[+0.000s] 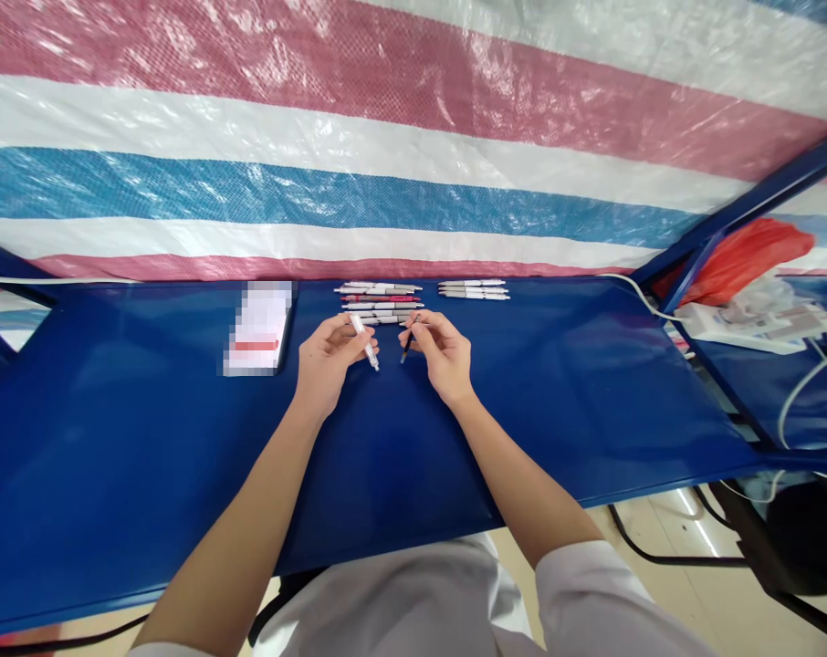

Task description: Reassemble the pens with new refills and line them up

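My left hand (332,351) pinches a white pen barrel (364,341) between thumb and fingers, tilted with its narrower end pointing down to the right. Across a small gap, my right hand (442,351) is closed on a thin dark pen refill (406,347), its lower end pointing down. Both pieces are held above the blue table (400,438) and do not touch each other. Just beyond my hands lies a group of several pens (379,288), mostly white and grey. A red pen (386,298) lies among them, and my fingers partly cover the nearest ones.
Several white pens (474,289) lie in a separate group at the back right. A blurred white pad-like object (259,328) lies to the left. A striped plastic sheet (318,155) hangs behind the table. Beyond the right frame are a red bag (748,260) and white cables (793,392).
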Demonstrator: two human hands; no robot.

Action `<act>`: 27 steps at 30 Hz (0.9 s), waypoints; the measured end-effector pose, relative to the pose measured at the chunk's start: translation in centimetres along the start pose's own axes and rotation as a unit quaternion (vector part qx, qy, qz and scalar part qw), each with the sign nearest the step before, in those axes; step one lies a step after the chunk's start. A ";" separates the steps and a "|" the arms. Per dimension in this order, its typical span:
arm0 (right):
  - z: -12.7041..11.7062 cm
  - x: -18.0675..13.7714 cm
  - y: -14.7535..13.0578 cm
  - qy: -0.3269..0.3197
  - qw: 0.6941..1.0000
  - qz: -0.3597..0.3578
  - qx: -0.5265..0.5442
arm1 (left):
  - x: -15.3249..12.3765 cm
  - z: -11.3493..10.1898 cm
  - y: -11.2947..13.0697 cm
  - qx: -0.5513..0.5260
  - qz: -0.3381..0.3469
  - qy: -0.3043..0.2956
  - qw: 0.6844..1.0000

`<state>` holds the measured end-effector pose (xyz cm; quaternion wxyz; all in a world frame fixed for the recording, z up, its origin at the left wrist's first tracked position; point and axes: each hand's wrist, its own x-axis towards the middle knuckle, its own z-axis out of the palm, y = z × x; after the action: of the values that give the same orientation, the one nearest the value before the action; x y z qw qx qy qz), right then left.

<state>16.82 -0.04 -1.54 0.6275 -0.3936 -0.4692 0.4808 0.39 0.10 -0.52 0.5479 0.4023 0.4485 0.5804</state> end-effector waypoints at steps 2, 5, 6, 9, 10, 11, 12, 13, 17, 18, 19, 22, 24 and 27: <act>0.0 -0.3 -0.1 -0.003 0.999 -0.031 -0.041 | 0.0 -0.1 0.0 -0.003 0.005 -0.003 1.000; 0.0 -0.7 -0.4 -0.011 0.994 -0.061 -0.095 | -0.1 -0.1 -0.1 0.000 0.011 -0.005 1.000; -0.1 -0.9 -0.5 -0.015 0.992 -0.069 -0.107 | -0.2 0.0 -0.1 0.003 0.011 -0.006 1.000; -0.1 -1.2 -0.9 -0.018 0.988 -0.093 -0.126 | -0.3 0.1 -0.1 0.009 0.007 -0.009 1.000; -0.1 -1.3 -0.9 -0.016 0.986 -0.100 -0.130 | -0.3 0.1 -0.1 0.010 0.007 -0.009 1.000; -0.1 -1.3 -1.0 -0.013 0.985 -0.105 -0.134 | -0.3 0.1 -0.1 0.011 0.007 -0.010 1.000; -0.2 -1.3 -1.0 -0.011 0.984 -0.110 -0.138 | -0.3 0.2 -0.1 0.011 0.008 -0.010 1.000; -0.2 -1.3 -0.9 -0.010 0.983 -0.116 -0.143 | -0.3 0.2 -0.2 0.011 0.010 -0.011 1.000; -0.5 -1.1 -0.5 -0.010 0.978 -0.146 -0.148 | -0.3 0.2 -0.3 0.017 0.016 -0.016 1.000; -0.5 -1.0 -0.5 -0.010 0.978 -0.149 -0.145 | -0.3 0.2 -0.3 0.018 0.015 -0.017 1.000; -0.6 -1.0 -0.4 -0.009 0.979 -0.147 -0.143 | -0.3 0.2 -0.4 0.018 0.014 -0.017 1.000; -0.4 -1.0 -0.2 -0.002 0.984 -0.124 -0.128 | -0.4 0.2 -0.3 0.014 0.015 -0.016 1.000; -0.2 -1.0 -0.3 0.012 0.991 -0.095 -0.094 | -0.4 0.2 -0.3 0.009 0.015 -0.014 1.000; 0.0 -0.7 -0.4 0.038 0.999 -0.025 -0.015 | -0.4 0.1 -0.1 0.000 0.011 -0.011 1.000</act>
<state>16.89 -0.83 -1.34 0.6505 -0.4093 -0.4619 0.4427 0.59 -0.33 -0.61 0.5465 0.4138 0.4379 0.5817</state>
